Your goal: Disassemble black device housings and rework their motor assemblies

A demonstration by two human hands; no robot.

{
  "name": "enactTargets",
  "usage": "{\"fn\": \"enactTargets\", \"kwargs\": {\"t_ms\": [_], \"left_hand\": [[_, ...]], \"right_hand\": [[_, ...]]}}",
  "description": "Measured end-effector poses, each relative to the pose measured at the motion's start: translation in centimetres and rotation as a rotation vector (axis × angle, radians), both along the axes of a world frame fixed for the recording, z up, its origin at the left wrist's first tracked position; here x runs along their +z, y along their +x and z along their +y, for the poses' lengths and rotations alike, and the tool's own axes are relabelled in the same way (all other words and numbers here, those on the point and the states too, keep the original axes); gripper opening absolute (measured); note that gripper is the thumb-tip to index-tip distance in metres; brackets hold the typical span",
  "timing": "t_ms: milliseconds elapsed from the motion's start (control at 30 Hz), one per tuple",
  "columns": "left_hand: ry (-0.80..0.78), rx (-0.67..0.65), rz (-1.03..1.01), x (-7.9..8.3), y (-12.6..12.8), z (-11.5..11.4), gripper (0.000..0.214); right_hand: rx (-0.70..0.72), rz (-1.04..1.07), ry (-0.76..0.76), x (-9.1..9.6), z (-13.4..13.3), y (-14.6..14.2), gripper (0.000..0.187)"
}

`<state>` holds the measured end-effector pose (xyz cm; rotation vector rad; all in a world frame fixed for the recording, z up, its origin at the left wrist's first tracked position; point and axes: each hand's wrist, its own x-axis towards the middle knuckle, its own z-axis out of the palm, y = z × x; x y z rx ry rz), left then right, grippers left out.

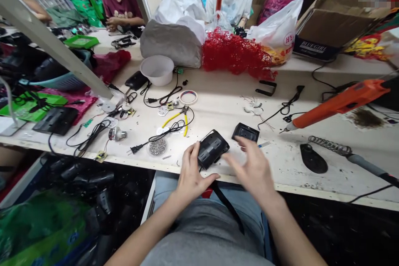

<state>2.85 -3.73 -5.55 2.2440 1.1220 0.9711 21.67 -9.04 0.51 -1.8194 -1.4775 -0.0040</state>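
Note:
My left hand [191,170] is curled around the left side and lower end of a black plastic case [212,149] with slots in its face. Its fingers lie along the case's edge and its thumb reaches out below. My right hand [252,168], a little blurred, is apart from the case on its right, fingers spread and nothing seen in them. Just beyond those fingers lies a black rectangular housing part [246,132], open side up. Yellow-handled pliers [177,119] and a round dish of small metal screws [157,146] lie to the left.
An orange electric screwdriver [336,104] hangs at the right, above a soldering iron [368,165] and its coiled holder [327,144]. Corded parts, a tape roll [188,97] and a white bowl [157,70] occupy the left and middle. Other people sit across the bench.

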Motion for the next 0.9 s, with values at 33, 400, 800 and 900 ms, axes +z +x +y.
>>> {"fn": "enactTargets", "kwargs": {"t_ms": [33,400,800,900], "left_hand": [[0.007,-0.003,-0.005,-0.3,0.3,0.1,0.105],[0.122,0.098,-0.079,-1.3,0.2,-0.1,0.075],[0.205,0.124,-0.028,-1.3,0.6,-0.3,0.074],[0.211,0.126,-0.037,-1.4,0.7,-0.4,0.074]], "right_hand": [[0.07,-0.013,-0.026,-0.7,0.3,-1.4,0.061],[0.196,-0.127,-0.107,-3.2,1.6,-4.0,0.093],[0.242,-0.193,-0.014,-2.4,2.3,-3.5,0.079],[0.26,-0.193,-0.015,-2.3,2.4,-3.3,0.077]]}}
